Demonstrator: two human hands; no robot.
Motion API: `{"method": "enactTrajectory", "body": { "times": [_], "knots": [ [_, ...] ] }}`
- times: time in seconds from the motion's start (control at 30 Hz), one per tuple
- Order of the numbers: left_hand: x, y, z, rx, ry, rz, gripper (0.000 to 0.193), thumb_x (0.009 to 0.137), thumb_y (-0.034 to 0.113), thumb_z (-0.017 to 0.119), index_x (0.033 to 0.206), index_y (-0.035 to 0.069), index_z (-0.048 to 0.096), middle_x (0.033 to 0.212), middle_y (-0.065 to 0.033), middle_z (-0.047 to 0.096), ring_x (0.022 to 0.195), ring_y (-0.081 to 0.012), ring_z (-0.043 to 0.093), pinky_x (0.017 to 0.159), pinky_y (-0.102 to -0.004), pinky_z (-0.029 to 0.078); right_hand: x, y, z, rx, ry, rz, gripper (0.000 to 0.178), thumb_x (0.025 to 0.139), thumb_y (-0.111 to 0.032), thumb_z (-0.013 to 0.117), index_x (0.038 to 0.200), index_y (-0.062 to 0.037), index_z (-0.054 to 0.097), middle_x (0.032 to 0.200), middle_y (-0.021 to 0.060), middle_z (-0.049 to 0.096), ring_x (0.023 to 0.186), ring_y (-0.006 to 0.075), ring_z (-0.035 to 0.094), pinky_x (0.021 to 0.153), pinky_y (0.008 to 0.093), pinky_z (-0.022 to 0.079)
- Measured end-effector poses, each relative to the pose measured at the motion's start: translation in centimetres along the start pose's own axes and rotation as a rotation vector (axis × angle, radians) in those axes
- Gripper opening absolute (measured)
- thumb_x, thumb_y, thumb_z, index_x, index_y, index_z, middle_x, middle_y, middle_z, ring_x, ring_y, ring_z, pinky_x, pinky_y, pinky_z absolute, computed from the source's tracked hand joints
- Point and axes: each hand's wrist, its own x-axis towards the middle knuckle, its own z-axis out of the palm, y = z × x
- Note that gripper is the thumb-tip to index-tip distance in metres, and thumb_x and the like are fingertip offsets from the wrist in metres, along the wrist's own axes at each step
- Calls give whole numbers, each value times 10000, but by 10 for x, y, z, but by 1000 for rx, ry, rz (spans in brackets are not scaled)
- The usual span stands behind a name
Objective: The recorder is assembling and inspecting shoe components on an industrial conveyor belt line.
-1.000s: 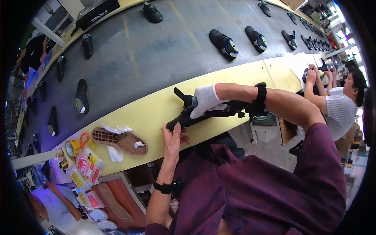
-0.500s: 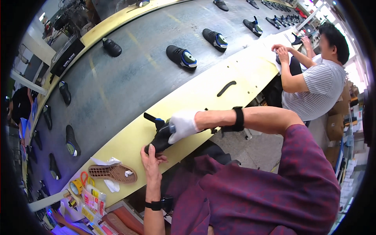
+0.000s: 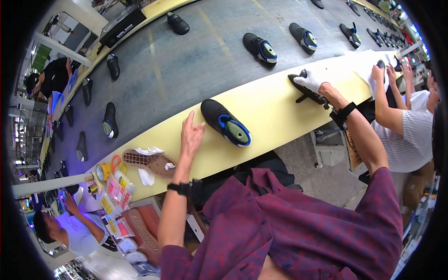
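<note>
My left hand, bare, is held over the yellow bench with its fingers stretched out and apart. Just right of it, apart from the fingertips, a black shoe with blue lining and a green insole rests on the bench, its opening toward me. Farther right, my right hand wears a white glove, its fingers closed on a dark elongated thing; the glove covers part of that thing, so its kind is unclear. A thin black strip shows just below it.
Black shoes stand along the grey conveyor beyond the bench. A brown outsole, yellow tape roll and plastic packets lie at left. A co-worker in a striped shirt sits at right.
The black shoe both hands held is no longer in them; one stands on the bench between them. My right hand has moved far right, my left has opened. The view has shifted.
</note>
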Motion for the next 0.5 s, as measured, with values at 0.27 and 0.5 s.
{"method": "enactTrajectory", "body": {
  "times": [0.27,0.5],
  "knots": [
    [-53,-1,80,426,245,246,868,974,536,752,1589,-2,457,1534,-245,515,1383,-376,537,1144,-477,456,-63,-155,38,293,-53,-418,466,925,-381,772,1284,-90,706,1082,184,755,1015,369,726,910,456,569],
    [-21,-5,62,360,156,321,748,966,498,777,1566,112,554,1488,-122,563,1125,-236,619,1023,-385,533,-72,-217,105,473,14,-316,493,858,-359,806,1158,18,701,995,225,743,951,388,735,863,446,580]
  ]
}}
